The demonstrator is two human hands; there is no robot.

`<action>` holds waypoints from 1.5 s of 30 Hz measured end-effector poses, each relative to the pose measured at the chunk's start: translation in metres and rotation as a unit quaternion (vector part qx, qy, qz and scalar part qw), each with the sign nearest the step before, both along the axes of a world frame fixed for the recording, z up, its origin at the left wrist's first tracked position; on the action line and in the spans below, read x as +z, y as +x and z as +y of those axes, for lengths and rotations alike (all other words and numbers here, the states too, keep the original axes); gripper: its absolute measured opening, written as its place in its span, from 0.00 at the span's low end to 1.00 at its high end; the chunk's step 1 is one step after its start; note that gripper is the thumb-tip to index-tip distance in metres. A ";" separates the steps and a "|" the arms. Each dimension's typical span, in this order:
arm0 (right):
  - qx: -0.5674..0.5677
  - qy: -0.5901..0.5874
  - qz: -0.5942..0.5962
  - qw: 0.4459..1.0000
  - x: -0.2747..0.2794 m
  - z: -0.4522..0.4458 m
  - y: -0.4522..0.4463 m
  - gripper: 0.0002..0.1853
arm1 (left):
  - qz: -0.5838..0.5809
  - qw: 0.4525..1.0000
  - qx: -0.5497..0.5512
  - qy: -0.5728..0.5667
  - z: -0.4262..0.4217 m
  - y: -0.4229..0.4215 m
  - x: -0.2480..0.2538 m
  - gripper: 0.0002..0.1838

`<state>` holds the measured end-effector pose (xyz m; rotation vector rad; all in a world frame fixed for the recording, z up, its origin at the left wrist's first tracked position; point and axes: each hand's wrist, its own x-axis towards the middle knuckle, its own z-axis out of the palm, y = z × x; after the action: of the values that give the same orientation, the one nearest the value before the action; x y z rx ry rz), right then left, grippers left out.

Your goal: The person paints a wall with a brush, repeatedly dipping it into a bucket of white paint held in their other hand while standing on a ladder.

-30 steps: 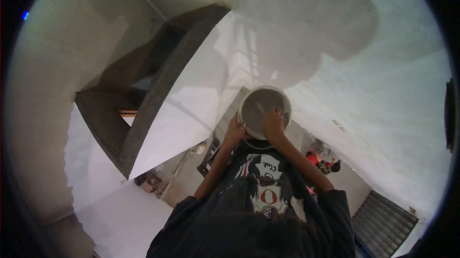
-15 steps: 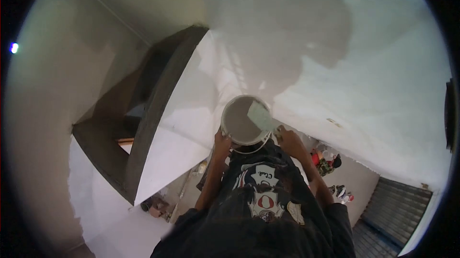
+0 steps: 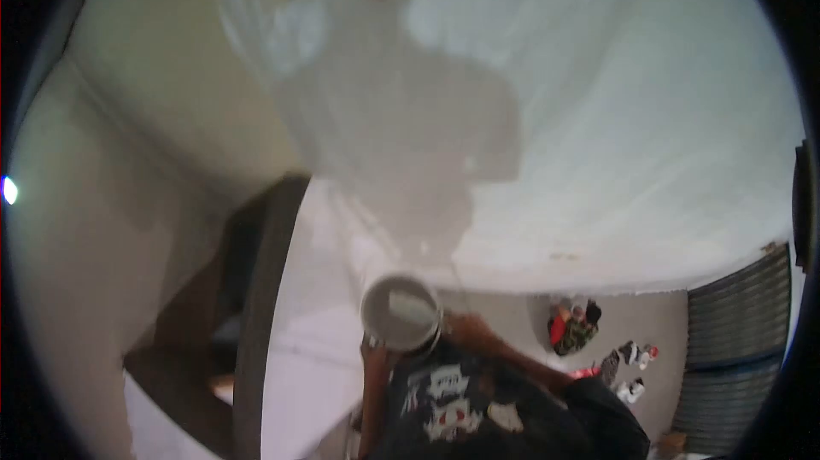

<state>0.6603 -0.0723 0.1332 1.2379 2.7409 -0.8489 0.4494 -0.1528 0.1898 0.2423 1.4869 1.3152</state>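
A round bucket [image 3: 367,334] with grey-white stuff inside is held in front of my dark printed shirt. My left hand [image 3: 377,352] grips the bucket at its near left side. At the right of the rim is my right hand [image 3: 464,330], its fingers closed on what looks like the handle of a putty knife. The pale, wide blade of the putty knife [image 3: 412,309] reaches over the bucket's mouth. Blur hides the handle and the exact finger positions.
A whitish wall [image 3: 615,178] with my shadow on it rises ahead. To the left is a dark-edged recess [image 3: 256,323]. Far below on the floor [image 3: 512,304] are a seated person [image 3: 574,326] and several items, near a rolling shutter [image 3: 735,349].
My view has tilted up, so the bucket and both hands sit lower in the picture. The blade has turned and now lies more across the bucket's inside.
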 end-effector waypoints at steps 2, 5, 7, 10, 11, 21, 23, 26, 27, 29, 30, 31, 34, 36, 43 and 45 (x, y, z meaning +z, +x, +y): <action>-0.044 -0.111 -0.035 0.992 0.044 -0.007 0.000 0.18 | -0.038 0.995 -0.017 0.089 -0.005 -0.012 -0.047 0.25; -0.111 -0.099 0.064 0.987 0.054 -0.009 0.005 0.19 | -0.032 0.994 -0.026 0.103 -0.001 -0.012 -0.065 0.24; -0.124 -0.102 0.103 0.982 0.079 -0.009 0.008 0.19 | -0.046 0.990 -0.039 0.129 0.003 -0.016 -0.067 0.24; -0.165 -0.047 0.152 0.974 0.076 -0.021 0.040 0.20 | -0.058 0.991 -0.038 0.112 -0.003 0.008 -0.048 0.23; -0.171 -0.070 0.155 0.971 0.074 -0.015 0.045 0.21 | -0.067 0.990 -0.033 0.119 -0.003 0.013 -0.042 0.24; -0.331 -0.243 0.441 0.798 0.234 0.114 0.116 0.14 | -0.035 0.989 -0.076 0.124 0.012 0.018 -0.025 0.25; -0.313 -0.131 0.476 0.811 0.308 0.154 0.150 0.17 | 0.014 0.983 -0.124 0.137 0.001 0.011 -0.046 0.26; -0.219 0.121 0.494 0.833 0.431 0.192 0.193 0.14 | 0.208 0.930 -0.195 0.233 -0.017 -0.003 -0.088 0.29; -0.301 0.026 0.508 0.807 0.477 0.203 0.206 0.12 | 0.198 0.935 -0.190 0.224 -0.017 -0.006 -0.092 0.29; -0.272 0.054 0.584 0.763 0.548 0.215 0.219 0.07 | 0.105 0.968 -0.163 0.160 -0.008 -0.006 -0.082 0.28; -0.264 0.102 0.577 0.766 0.580 0.214 0.220 0.04 | 0.088 0.974 -0.152 0.146 -0.007 -0.007 -0.079 0.28; -0.254 0.150 0.569 0.768 0.608 0.215 0.221 0.02 | 0.080 0.976 -0.147 0.139 -0.005 -0.007 -0.076 0.28; -0.192 0.167 0.605 0.755 0.668 0.241 0.234 0.03 | 0.069 0.980 -0.141 0.122 -0.003 -0.007 -0.074 0.28; -0.189 0.181 0.623 0.737 0.687 0.256 0.240 0.04 | 0.067 0.981 -0.143 0.114 -0.003 -0.007 -0.074 0.28; -0.256 0.113 0.682 0.676 0.625 0.299 0.256 0.07 | 0.058 0.984 -0.140 0.092 0.008 -0.005 -0.074 0.27; -0.243 0.066 0.688 0.680 0.586 0.290 0.258 0.15 | 0.056 0.985 -0.138 0.085 0.012 -0.004 -0.074 0.27</action>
<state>0.9181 0.2177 0.7192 1.9106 3.3772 -2.5905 0.4457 -0.1413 0.1155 0.6203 1.3775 1.2189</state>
